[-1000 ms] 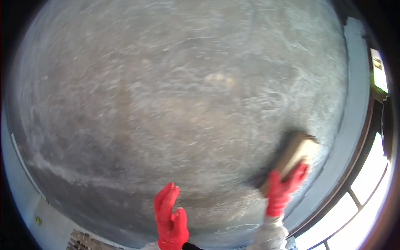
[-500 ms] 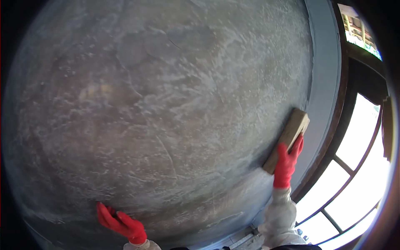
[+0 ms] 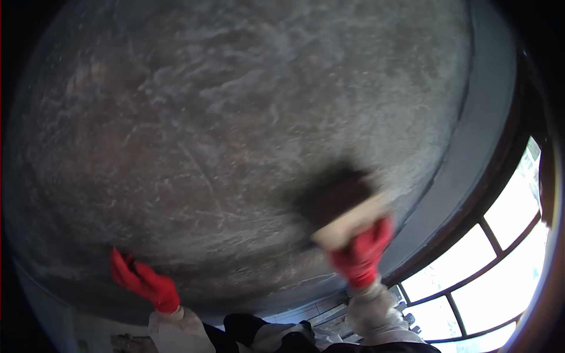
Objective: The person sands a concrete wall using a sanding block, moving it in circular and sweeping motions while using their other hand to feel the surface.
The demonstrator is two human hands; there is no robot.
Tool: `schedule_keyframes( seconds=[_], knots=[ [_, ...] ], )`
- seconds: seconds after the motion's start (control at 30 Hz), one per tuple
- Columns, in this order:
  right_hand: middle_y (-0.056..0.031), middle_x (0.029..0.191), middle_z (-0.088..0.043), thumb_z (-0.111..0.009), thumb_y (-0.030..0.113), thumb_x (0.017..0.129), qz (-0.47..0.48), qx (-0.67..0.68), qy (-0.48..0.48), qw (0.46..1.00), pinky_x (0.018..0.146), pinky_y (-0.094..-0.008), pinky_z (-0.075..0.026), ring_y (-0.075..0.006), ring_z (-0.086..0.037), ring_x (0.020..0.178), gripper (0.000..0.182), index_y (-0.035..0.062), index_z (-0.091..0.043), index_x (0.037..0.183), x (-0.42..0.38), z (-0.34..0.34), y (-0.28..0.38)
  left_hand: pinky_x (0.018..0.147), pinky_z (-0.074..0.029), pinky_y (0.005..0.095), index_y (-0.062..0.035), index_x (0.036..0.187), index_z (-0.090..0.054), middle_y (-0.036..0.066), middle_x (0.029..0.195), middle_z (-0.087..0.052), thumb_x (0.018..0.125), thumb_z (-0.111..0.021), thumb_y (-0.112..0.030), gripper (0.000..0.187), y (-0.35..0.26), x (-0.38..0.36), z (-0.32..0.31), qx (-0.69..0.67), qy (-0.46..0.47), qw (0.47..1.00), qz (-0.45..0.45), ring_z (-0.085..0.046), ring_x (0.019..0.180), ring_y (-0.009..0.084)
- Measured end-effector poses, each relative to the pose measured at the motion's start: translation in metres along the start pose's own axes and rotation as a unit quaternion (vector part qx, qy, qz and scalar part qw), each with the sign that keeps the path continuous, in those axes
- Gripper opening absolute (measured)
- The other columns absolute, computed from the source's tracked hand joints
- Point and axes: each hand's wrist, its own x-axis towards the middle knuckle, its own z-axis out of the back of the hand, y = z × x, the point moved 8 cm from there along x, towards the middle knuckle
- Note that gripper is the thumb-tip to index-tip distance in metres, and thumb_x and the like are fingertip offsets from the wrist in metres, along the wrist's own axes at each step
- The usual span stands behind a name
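Note:
In the head view, my right hand (image 3: 365,250), in a red glove, grips a pale wooden block (image 3: 347,222) by its near side. The block is blurred by motion and tilted, so its dark brown face (image 3: 340,197) shows toward the wall. Mottled grey plaster covers the wall (image 3: 206,129), with whitish smears and thin lines across it. My left hand (image 3: 144,282), also red-gloved, is at the lower left in front of the wall. Its fingers are loosely bent and apart, with nothing in them.
A smooth grey strip (image 3: 471,159) borders the plaster on the right. Beyond it stands a dark-framed window (image 3: 497,238) with bright panes. Tiled floor (image 3: 300,313) and slatted pieces (image 3: 332,316) show low down, beside my legs (image 3: 244,329).
My right hand has swung the wooden block left and away from the wall's right edge, turning its dark face into view. The view has shifted; my left hand sits higher and further left.

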Motion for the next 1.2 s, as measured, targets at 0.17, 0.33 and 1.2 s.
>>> schedule_keyframes(
  seconds=[0.17, 0.33, 1.2],
  knots=[
    [-0.0170, 0.158, -0.021, -0.068, 0.020, 0.088, -0.337, 0.241, -0.287, 0.864, 0.116, -0.0391, -0.023, -0.0303, -0.023, 0.145, 0.080, 0.0040, -0.025, 0.153, 0.030, 0.077, -0.145, 0.089, -0.045, 0.0384, 0.0009, 0.138, -0.048, 0.020, 0.140, -0.043, 0.100, -0.043, -0.028, 0.048, -0.013, -0.004, -0.005, 0.031, 0.005, 0.999, -0.030, -0.051, 0.116, 0.0319],
    [-0.0248, 0.153, -0.024, -0.073, 0.027, 0.082, -0.035, -0.043, -0.144, 0.988, 0.113, -0.0510, -0.026, -0.0369, -0.023, 0.144, 0.094, 0.0085, -0.018, 0.156, 0.000, 0.012, 0.016, 0.088, -0.045, 0.0372, 0.0003, 0.138, -0.047, 0.020, 0.141, -0.042, 0.098, -0.045, -0.026, 0.048, -0.007, -0.005, -0.007, 0.011, -0.023, 0.999, -0.036, -0.049, 0.117, 0.0298],
    [-0.0269, 0.153, -0.021, -0.074, 0.027, 0.077, 0.073, -0.085, -0.092, 0.989, 0.110, -0.0570, -0.025, -0.0465, -0.026, 0.139, 0.094, 0.0152, -0.023, 0.155, 0.038, 0.036, -0.006, 0.093, -0.043, 0.0389, 0.0023, 0.139, -0.047, 0.021, 0.142, -0.045, 0.099, -0.042, -0.017, 0.044, 0.003, -0.012, -0.004, 0.041, -0.013, 0.998, -0.036, -0.048, 0.121, 0.0340]
  ],
)
